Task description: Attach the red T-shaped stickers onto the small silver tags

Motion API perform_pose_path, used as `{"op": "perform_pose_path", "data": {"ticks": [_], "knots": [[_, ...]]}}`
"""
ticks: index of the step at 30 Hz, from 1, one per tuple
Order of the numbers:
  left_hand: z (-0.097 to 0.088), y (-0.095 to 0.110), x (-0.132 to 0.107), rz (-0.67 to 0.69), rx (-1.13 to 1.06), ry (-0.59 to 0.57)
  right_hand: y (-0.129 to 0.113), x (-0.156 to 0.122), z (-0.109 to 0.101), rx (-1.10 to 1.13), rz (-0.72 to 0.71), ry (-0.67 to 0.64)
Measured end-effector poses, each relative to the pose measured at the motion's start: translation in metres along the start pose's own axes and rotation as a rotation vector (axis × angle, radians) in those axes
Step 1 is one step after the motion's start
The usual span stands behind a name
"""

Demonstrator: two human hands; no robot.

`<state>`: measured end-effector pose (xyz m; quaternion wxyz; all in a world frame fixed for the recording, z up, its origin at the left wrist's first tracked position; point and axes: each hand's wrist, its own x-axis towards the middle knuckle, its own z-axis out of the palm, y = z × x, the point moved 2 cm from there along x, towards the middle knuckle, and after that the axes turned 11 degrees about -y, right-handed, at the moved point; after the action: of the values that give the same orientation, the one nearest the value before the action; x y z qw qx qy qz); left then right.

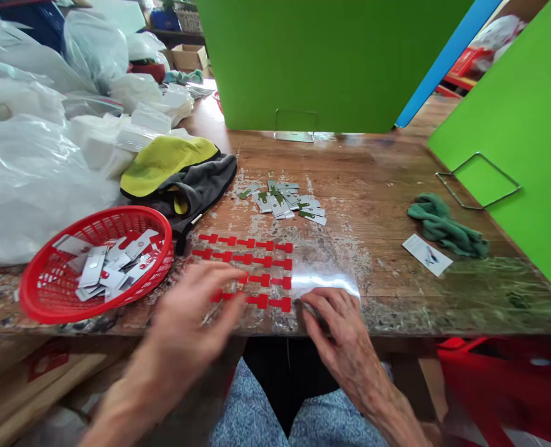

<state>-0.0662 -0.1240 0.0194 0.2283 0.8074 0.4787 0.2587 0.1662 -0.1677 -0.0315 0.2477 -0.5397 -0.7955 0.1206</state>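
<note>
Rows of red T-shaped stickers sit on a clear plastic sheet, which lies near the table's front edge and shines at its right end. My right hand rests on that right end, fingers bent and thumb drawn in against the sheet. Over the left part of the rows hovers my left hand, blurred by motion. Its thumb and fingers are apart, with nothing visible between them, and it hides some of the stickers. To its left, a red plastic basket holds many small grey-white cards with red parts.
Grey cards with green parts lie piled mid-table. A yellow-grey cloth and plastic bags crowd the left. At right are a green cloth and a printed card. Green boards stand at the back and right.
</note>
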Motion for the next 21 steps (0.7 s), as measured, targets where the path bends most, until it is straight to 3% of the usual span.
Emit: {"op": "perform_pose_path", "data": {"ticks": [3,5,13,18,21], "knots": [[0.054,0.013,0.006,0.009,0.067,-0.204,-0.012,0.007,0.011,-0.007,0.012,0.000],[0.071,0.013,0.006,-0.045,0.099,-0.260,-0.016,0.010,0.017,-0.025,0.014,-0.002],[0.070,0.010,0.003,-0.109,0.076,-0.296,-0.017,0.017,0.021,0.028,0.097,-0.013],[0.071,0.012,0.005,-0.137,0.072,-0.317,-0.019,0.016,0.025,-0.064,0.152,0.021],[0.071,0.012,0.005,-0.143,0.073,-0.315,-0.018,0.016,0.026,0.011,0.179,0.034]]}}
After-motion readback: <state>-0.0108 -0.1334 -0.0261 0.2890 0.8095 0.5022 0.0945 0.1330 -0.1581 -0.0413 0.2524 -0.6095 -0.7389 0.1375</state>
